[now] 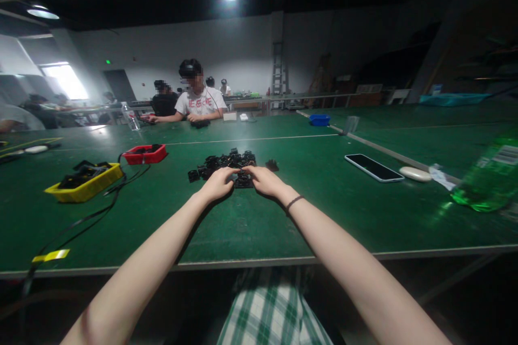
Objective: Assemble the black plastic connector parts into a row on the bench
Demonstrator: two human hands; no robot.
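A heap of small black plastic parts (220, 163) lies on the green table (307, 210) in front of me. My left hand (218, 182) and my right hand (265, 179) meet at the near edge of the heap, fingers curled over a black part (243, 179) between them. A dark band circles my right wrist. One loose black part (272, 164) lies just right of the heap. What exactly each hand grips is hidden by the fingers.
A yellow tray (87, 186) and a red tray (145, 154) with black parts and cables stand at left. A phone (373, 167), a white oval object (415, 173) and a green bottle (488, 180) lie at right. A blue bin (319, 119) is farther back. People sit across the table.
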